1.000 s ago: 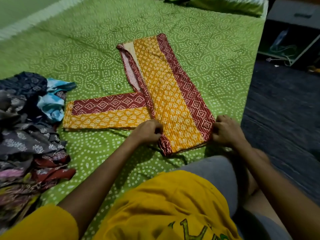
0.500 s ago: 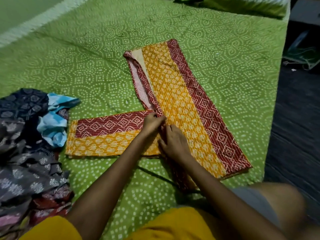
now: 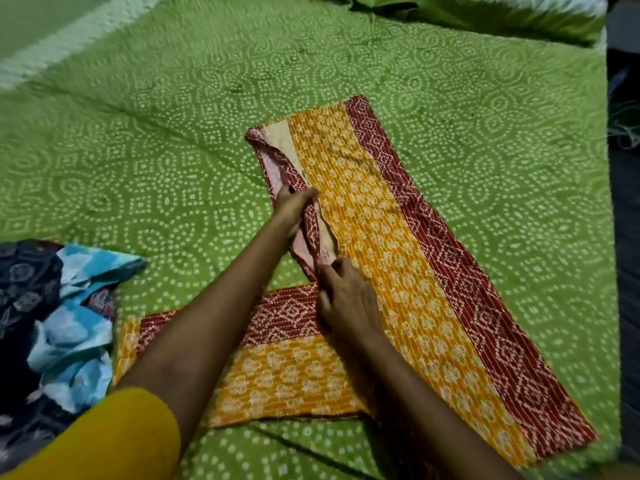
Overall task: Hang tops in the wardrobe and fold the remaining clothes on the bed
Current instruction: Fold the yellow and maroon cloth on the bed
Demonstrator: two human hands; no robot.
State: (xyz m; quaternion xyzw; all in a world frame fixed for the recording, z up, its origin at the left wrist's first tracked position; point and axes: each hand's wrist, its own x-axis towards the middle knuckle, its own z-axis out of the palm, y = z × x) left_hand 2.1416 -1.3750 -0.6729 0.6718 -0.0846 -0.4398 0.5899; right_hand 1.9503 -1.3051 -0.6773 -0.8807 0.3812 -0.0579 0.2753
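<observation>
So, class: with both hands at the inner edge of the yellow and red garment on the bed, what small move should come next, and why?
Probably smooth that loose edge flat. The left hand pinches a raised flap on the garment, the right hand rests just below it, and pale lining still shows there.

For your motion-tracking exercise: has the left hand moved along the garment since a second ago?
Yes. The left hand has moved from the yellow-and-maroon garment's near end up its left edge.

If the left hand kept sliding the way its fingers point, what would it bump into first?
Probably nothing new: the left hand already grips the yellow-and-maroon printed garment at its folded edge. Further on lies more of that cloth, then the green dotted bedsheet. The exact direction is hard to judge.
</observation>
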